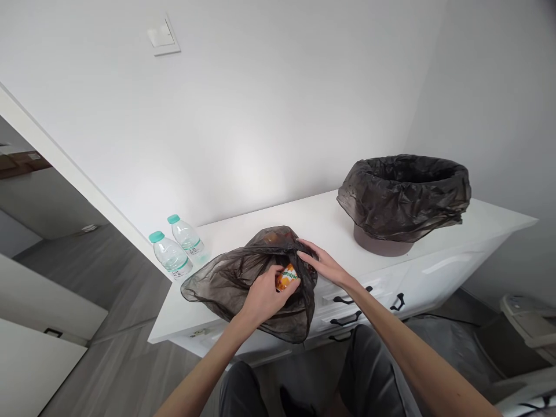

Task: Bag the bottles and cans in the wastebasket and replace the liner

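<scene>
Two hands work at a translucent dark bag (226, 284) lying on the near left part of the white countertop (321, 223). The left hand (263, 295) has its fingers closed around an orange-labelled container (287, 278), holding it at the bag's mouth. The right hand (324, 263) rests on the gathered upper edge of the bag, fingers pressed together and pinching the film just beside the container.

Status, as a judgement: the container is partly inside the bag opening, not fully seated. Other contents show dimly through the film at the far side; what they are cannot be determined. The bag mouth is not tied.

Two clear water bottles (178, 249) with teal caps stand on the left edge of the countertop, apart from the bag. A waste bin (403, 200) fitted with a black liner stands on the far right of the countertop, well apart from both hands.
</scene>
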Demonstrator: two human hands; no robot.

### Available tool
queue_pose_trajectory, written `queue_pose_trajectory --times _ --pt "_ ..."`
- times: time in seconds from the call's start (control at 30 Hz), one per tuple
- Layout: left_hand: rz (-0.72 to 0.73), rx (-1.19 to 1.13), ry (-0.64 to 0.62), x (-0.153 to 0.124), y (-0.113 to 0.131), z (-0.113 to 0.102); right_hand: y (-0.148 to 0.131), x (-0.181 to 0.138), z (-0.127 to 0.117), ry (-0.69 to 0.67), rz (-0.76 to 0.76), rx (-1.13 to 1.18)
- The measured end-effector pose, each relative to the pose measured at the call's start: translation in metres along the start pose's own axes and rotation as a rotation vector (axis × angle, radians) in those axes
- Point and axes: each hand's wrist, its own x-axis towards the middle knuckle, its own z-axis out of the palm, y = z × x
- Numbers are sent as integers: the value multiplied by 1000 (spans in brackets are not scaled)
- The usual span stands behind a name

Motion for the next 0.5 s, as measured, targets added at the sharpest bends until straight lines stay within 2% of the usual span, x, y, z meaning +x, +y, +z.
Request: queue_pose_trajectory --times 0.17,0.3,0.5 --pt "6 -94 65 -12 -16 2 6 3 1 25 -11 52" --pt "37 -204 201 -29 -34 -4 9 2 2 19 -57 8" --pt "-7 -252 395 -63 -57 -37 2 -2 4 2 -44 -8"
